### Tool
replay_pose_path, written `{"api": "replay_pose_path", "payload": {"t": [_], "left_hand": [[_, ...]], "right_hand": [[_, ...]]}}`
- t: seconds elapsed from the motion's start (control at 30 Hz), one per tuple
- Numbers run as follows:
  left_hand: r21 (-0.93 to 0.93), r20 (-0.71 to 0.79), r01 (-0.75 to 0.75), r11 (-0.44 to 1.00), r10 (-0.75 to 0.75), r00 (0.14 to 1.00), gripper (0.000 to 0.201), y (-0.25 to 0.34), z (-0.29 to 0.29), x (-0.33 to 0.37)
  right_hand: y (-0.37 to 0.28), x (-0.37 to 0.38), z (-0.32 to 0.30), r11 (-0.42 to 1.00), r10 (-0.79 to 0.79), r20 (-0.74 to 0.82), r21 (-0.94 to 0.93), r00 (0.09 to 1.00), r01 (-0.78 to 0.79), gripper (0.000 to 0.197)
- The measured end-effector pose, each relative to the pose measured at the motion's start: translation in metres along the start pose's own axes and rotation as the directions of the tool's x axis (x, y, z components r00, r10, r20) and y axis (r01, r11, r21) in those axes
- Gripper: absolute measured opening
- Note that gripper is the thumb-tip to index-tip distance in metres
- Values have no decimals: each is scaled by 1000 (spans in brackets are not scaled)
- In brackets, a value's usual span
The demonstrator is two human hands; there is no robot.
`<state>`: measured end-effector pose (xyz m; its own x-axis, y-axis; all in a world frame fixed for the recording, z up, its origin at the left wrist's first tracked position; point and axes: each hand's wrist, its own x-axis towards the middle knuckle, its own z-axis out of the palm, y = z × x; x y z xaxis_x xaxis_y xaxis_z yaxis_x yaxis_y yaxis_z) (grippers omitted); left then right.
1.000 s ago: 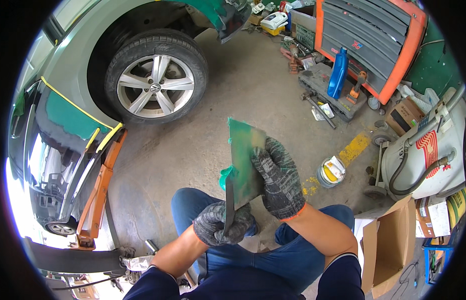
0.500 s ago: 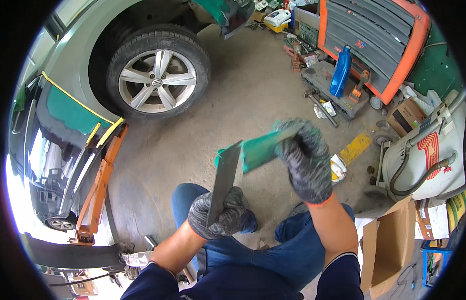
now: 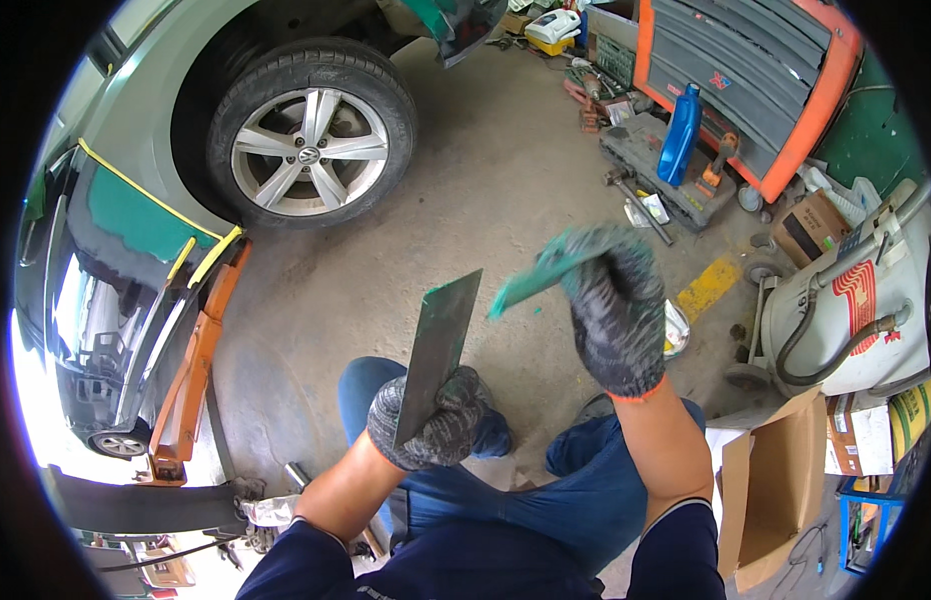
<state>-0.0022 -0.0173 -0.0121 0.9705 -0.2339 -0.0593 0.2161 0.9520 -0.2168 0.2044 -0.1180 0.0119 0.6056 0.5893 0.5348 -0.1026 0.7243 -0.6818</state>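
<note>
My left hand, in a dark knitted glove, is closed around a flat dark grey spreader that stands tilted upward, with a little green putty along its top edge. To its right, my gloved right hand grips a green-smeared spreader, blurred by motion and pointing left. A gap separates the two spreaders, and a small green fleck shows below the right one. Both hands are above my knees. At the left is a car with a green filler patch edged by yellow masking tape.
The car wheel is at the upper left, above an orange stand. At right are a blue bottle on a dark tool case, an orange-grey tool cabinet, a white wheeled tank and an open cardboard box.
The two spreaders have come apart. My right hand has shifted slightly right and turned its spreader more edge-on, while the left spreader now shows more of its flat face.
</note>
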Motion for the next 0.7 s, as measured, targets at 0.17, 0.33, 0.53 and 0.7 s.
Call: {"api": "replay_pose_path", "payload": {"t": [0.17, 0.33, 0.53, 0.7], "left_hand": [[113, -314, -57, 992, 90, 945, 16, 0, -29, -14], [271, -189, -28, 962, 82, 979, 18, -2, -18, -12], [703, -208, -211, 679, 481, 852, 20, -5, -10, -8], [892, 28, -307, 331, 638, 769, 30, 3, 4, -20]], "right_hand": [[5, -8, 12, 980, 135, 0, -149, 991, -134, 24], [0, -16, 16, 936, 166, 120, -331, 979, -118, 26], [2, -22, 22, 991, 131, 180, -33, 975, -127, 24], [1, -9, 7, 984, -48, -330, -176, 943, -12, 20]]}}
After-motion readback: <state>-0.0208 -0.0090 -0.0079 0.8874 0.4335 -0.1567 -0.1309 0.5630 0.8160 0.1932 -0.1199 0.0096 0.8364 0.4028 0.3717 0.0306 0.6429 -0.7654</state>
